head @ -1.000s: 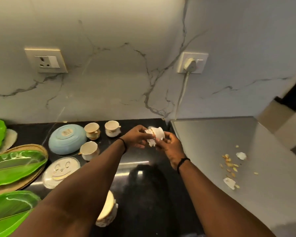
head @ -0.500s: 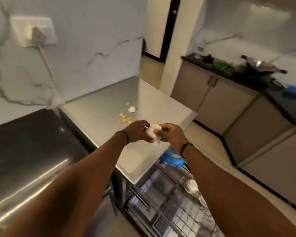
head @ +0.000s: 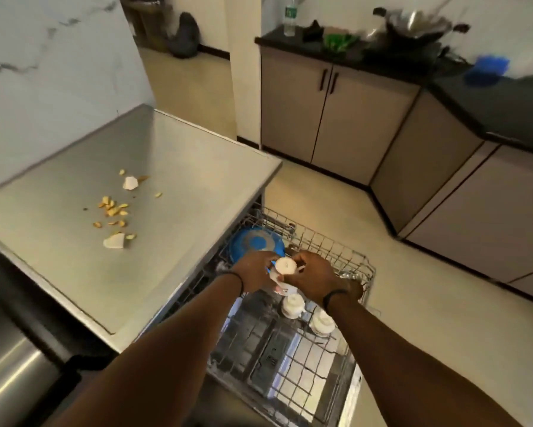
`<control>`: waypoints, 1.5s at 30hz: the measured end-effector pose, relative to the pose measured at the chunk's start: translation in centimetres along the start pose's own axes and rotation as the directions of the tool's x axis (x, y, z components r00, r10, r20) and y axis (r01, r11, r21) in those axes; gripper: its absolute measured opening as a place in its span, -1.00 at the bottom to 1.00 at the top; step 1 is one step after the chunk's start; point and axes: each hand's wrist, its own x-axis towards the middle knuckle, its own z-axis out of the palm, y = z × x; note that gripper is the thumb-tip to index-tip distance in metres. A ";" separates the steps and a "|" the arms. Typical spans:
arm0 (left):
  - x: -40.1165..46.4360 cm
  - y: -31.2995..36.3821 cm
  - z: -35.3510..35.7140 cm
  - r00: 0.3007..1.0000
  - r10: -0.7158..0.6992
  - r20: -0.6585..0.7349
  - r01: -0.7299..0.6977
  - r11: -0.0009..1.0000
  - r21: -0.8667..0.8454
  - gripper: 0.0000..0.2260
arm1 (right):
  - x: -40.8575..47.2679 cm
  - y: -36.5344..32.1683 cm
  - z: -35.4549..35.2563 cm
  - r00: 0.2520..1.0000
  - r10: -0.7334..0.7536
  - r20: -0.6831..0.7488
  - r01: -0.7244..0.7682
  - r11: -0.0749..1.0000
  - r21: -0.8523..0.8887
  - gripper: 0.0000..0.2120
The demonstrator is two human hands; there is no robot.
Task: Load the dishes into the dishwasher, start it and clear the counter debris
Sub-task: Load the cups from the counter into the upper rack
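Both hands met over the pulled-out dishwasher rack (head: 345, 257), holding small white cups between them. The left hand (head: 254, 272) had its fingers curled round the side of an upturned white cup (head: 286, 266), whose base faced up toward the camera. The right hand (head: 316, 277) gripped from the opposite side, its fingers clamped on the same cup; a second white piece (head: 285, 289) showed just below the hands, though how it was held could not be made out.

In the rack, a blue plate (head: 256, 241) stood near the far left corner, close under the edge of the steel surface (head: 173, 167). Two more white cups sat upside down in the rack: one (head: 293, 305) just below the hands, the other (head: 322, 323) just beside it toward the right edge, partly behind the right forearm.

On the steel surface, toward its left part, lay the debris: a scatter of yellow crumbs (head: 112, 211) with one white scrap (head: 130, 183) at the far end of the scatter and another white scrap (head: 115, 241) at the near end. A dark wristband (head: 233, 277) circled the left wrist.
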 end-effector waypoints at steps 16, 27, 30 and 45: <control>8.0 -12.2 12.6 0.979 -0.137 -0.152 0.122 0.987 -0.103 -0.86 | 8.2 12.7 16.0 0.999 0.038 0.020 -0.037 0.998 -0.054 -0.61; 11.3 -15.8 14.5 0.979 -0.171 -0.111 0.169 0.985 -0.031 -0.68 | 11.4 14.5 19.8 0.994 0.019 -0.104 -0.049 0.956 -0.290 -0.59; 11.0 -16.1 15.1 0.981 -0.185 -0.057 0.184 0.983 -0.013 -0.67 | 10.8 14.6 20.2 0.995 0.042 -0.094 -0.072 0.936 -0.345 -0.60; 9.9 -14.0 14.1 0.968 -0.246 -0.054 0.249 0.967 0.046 -0.58 | 9.9 13.8 16.8 0.994 0.079 -0.078 -0.096 0.961 -0.258 -0.55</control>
